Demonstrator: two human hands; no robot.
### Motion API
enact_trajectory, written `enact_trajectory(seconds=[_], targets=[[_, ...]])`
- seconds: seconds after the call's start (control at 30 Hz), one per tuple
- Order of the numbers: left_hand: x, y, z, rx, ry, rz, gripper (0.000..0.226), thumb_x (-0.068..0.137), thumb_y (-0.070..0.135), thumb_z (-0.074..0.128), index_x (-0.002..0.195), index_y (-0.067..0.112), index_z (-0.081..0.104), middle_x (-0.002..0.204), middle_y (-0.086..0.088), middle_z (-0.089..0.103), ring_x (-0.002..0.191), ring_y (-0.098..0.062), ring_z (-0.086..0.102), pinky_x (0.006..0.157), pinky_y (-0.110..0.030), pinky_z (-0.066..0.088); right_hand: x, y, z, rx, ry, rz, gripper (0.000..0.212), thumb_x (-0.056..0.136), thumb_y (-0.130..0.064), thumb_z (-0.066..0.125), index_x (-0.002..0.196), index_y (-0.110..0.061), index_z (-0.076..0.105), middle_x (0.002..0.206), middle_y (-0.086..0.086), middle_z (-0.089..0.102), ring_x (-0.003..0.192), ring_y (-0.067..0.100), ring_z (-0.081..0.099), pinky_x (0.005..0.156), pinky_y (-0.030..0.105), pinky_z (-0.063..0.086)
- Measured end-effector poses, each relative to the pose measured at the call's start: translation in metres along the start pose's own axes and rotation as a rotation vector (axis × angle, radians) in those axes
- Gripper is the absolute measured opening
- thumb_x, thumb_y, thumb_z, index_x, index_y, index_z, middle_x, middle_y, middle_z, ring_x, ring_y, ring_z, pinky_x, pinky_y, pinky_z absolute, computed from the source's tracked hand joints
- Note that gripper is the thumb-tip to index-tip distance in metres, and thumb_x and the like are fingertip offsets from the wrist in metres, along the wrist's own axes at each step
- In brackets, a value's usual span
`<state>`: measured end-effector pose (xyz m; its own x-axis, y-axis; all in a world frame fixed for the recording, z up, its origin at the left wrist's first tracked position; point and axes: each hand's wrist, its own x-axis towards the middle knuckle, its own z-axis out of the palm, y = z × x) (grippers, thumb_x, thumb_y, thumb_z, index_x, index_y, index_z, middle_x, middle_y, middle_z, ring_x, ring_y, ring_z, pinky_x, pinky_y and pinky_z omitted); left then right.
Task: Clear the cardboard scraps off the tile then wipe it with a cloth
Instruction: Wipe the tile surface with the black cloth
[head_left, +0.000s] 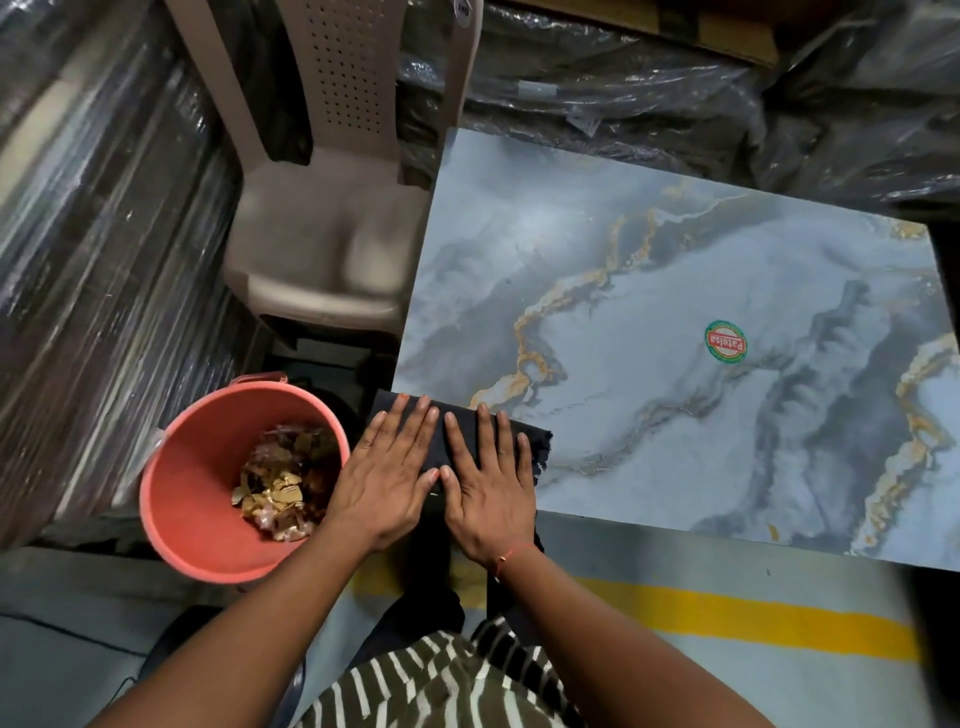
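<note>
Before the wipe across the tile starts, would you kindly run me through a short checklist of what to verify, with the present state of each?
1. Scraps off the tile: ok, none visible on its surface.
2. Scraps binned: ok, cardboard scraps lie in the orange bucket.
3. Cloth in place: ok, the dark cloth lies on the tile's near left corner, partly overhanging.
4. Hands on cloth: ok, left hand and right hand press it flat, fingers straight.
5. Wipe path: not ok, a round sticker sits on the tile.
6. Cloth clean or damp: cannot tell.
</note>
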<state>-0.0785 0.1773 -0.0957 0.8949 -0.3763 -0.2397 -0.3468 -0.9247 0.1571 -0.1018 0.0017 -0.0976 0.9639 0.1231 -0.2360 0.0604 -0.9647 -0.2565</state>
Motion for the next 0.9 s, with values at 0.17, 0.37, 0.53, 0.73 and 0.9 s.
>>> enact_trajectory(seconds=[0.17, 0.37, 0.53, 0.73, 0.9], targets=[[0.039, -0.007, -0.008, 0.004, -0.018, -0.003, 0.073, 0.104, 0.05, 0.015, 0.164, 0.012, -0.003, 0.172, -0.007, -0.013, 0.159, -0.023, -0.016, 0.128, -0.046, 0.002, 0.037, 0.01, -0.008, 0.001, 0.028, 0.011, 0.066, 0.107, -0.053, 0.025, 0.166, -0.044, -0.003, 0.177, 0.0, -0.006, 0.162, 0.02, -0.015, 0.13, 0.05, -0.002], [0.117, -0.019, -0.018, 0.007, -0.033, -0.017, 0.074, 0.102, 0.051, 0.015, 0.164, 0.011, 0.006, 0.173, -0.006, 0.0, 0.16, -0.025, -0.008, 0.128, -0.046, 0.002, 0.109, 0.034, -0.026, 0.011, 0.049, -0.008, 0.065, 0.107, -0.054, 0.025, 0.166, -0.046, -0.001, 0.177, -0.001, -0.004, 0.163, 0.021, -0.013, 0.13, 0.05, -0.002], [0.19, -0.034, -0.038, -0.014, -0.003, -0.031, 0.078, 0.096, 0.054, 0.0, 0.163, 0.015, -0.009, 0.171, -0.002, -0.018, 0.156, -0.022, -0.024, 0.125, -0.04, -0.015, 0.187, 0.055, -0.041, -0.01, 0.085, -0.044, 0.065, 0.106, -0.055, 0.027, 0.167, -0.044, 0.007, 0.177, 0.001, 0.003, 0.164, 0.024, -0.002, 0.131, 0.051, 0.002], [0.289, -0.054, -0.064, -0.003, 0.006, -0.075, 0.073, 0.102, 0.052, 0.008, 0.162, 0.018, -0.015, 0.171, 0.001, -0.021, 0.156, -0.02, -0.024, 0.128, -0.041, -0.013, 0.29, 0.076, -0.068, -0.035, 0.087, -0.051, 0.064, 0.107, -0.055, 0.027, 0.166, -0.045, 0.005, 0.177, 0.002, 0.001, 0.163, 0.025, -0.005, 0.131, 0.05, -0.003], [0.36, -0.07, -0.083, -0.014, 0.028, -0.063, 0.072, 0.107, 0.049, 0.02, 0.164, 0.016, -0.008, 0.172, -0.002, -0.015, 0.158, -0.021, -0.02, 0.13, -0.044, -0.005, 0.366, 0.092, -0.088, -0.062, 0.095, -0.059, 0.063, 0.108, -0.055, 0.027, 0.166, -0.045, 0.006, 0.177, 0.002, 0.0, 0.163, 0.026, -0.004, 0.13, 0.051, -0.001]])
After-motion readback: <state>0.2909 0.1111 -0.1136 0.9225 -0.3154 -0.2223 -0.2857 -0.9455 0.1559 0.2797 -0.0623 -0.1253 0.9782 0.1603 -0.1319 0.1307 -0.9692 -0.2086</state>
